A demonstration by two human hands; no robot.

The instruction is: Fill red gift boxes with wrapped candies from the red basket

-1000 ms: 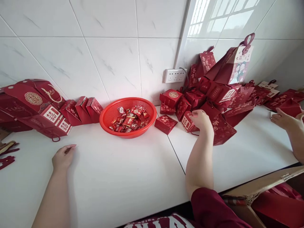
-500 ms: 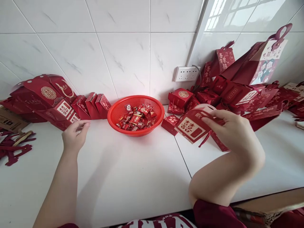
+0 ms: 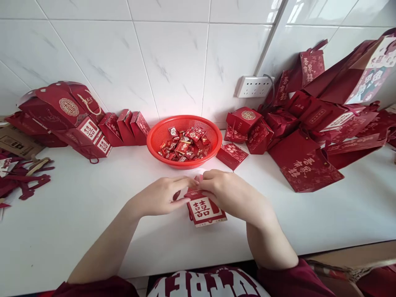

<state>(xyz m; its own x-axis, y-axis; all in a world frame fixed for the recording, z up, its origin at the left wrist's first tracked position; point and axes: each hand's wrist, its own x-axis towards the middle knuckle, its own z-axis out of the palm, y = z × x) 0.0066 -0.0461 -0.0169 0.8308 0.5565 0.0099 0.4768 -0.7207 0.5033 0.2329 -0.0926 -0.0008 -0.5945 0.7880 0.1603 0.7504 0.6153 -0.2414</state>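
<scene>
A small red box (image 3: 201, 211) lies just below the middle of the frame, its double-happiness panel facing up. The left hand (image 3: 162, 194) and right hand (image 3: 227, 193) both pinch its top end. Above sits a red basket (image 3: 185, 165) of wrapped sweets (image 3: 185, 146); more red boxes (image 3: 245, 120) crowd the right.

A white surface (image 3: 62, 231) runs along a grey-veined tiled wall (image 3: 176, 53). Right of centre, a white socket (image 3: 252, 87) is fixed there, a grey cable (image 3: 272, 84) at its right end. At far left, a brown carton (image 3: 20, 139) lies behind dark red straps (image 3: 27, 193); red bags (image 3: 309, 171) pile up at right.
</scene>
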